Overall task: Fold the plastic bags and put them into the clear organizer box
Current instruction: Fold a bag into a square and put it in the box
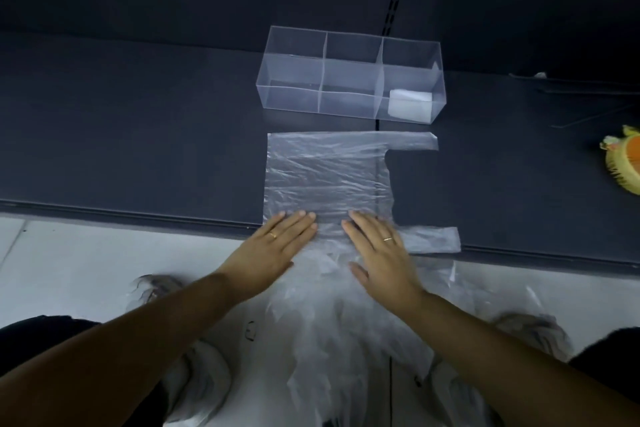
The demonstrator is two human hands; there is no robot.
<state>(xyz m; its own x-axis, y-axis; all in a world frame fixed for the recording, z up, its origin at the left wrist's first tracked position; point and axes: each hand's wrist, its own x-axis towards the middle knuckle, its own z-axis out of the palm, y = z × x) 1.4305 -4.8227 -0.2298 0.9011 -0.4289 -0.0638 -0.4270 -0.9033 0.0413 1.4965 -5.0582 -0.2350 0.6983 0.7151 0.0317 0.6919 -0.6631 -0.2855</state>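
Note:
A clear plastic bag lies spread flat on the dark surface, its two handles pointing right. My left hand and my right hand press flat on its near edge, fingers straight, side by side. Behind the bag stands the clear organizer box with several compartments. A folded white bag sits in its near right compartment. A heap of loose plastic bags lies below my hands, over my lap.
The dark surface's front edge runs just under my hands, with a pale floor beyond it. A yellow and orange toy lies at the far right. Thin dark rods lie at the back right.

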